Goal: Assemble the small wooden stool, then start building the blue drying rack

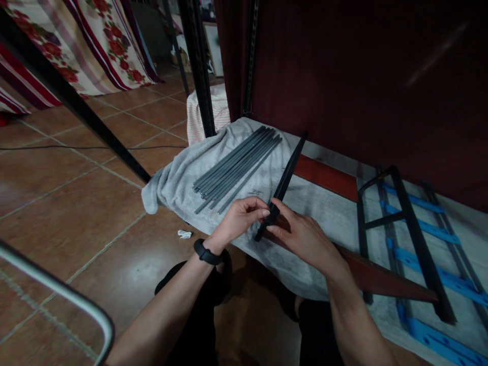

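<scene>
A long black bar point(285, 175) lies slanting across the grey cloth, its near end raised toward me. My right hand point(305, 234) grips this near end between thumb and fingers. Close beside it, my left hand point(246, 216) is pinched at the bar's left side; whatever sits between its fingertips is too small to make out. A bundle of grey rods point(240, 165) rests on the cloth to the left of the bar. Between rods and bar are a few tiny metal pieces point(256, 192), perhaps screws.
Grey cloth point(171, 178) covers the low surface. To the right stand a black frame point(414, 229), blue slatted pieces point(438, 274), a reddish-brown board point(389, 277) and a red board point(328, 178). Black uprights point(198, 71) rise at left; a metal tube point(76, 290) is nearby.
</scene>
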`<state>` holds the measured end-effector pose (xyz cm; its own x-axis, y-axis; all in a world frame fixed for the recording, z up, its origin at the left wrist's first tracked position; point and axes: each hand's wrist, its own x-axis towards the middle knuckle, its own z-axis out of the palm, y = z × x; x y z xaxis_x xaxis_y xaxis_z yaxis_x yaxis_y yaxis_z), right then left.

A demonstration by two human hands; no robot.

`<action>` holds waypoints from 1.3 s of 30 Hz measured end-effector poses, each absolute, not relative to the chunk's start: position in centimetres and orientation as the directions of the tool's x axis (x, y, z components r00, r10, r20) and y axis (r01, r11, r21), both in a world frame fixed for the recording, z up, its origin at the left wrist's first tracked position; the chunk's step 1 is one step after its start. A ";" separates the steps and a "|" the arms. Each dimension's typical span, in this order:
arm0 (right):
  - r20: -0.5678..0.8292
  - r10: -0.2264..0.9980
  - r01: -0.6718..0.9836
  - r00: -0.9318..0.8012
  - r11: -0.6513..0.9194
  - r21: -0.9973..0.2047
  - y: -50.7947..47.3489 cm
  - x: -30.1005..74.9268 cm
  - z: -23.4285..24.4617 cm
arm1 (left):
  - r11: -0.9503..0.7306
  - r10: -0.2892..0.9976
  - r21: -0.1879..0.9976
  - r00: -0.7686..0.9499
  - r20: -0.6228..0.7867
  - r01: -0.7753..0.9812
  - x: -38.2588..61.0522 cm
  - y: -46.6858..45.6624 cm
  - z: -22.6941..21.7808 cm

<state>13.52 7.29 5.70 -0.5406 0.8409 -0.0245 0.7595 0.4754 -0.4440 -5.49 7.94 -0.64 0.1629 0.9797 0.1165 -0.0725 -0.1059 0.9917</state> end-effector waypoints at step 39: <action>0.367 0.848 0.565 0.383 0.099 -0.819 1.5 38.5 6.1 | 0.169 0.955 0.936 -0.184 -0.233 -0.309 -1.9 16.5 -4.1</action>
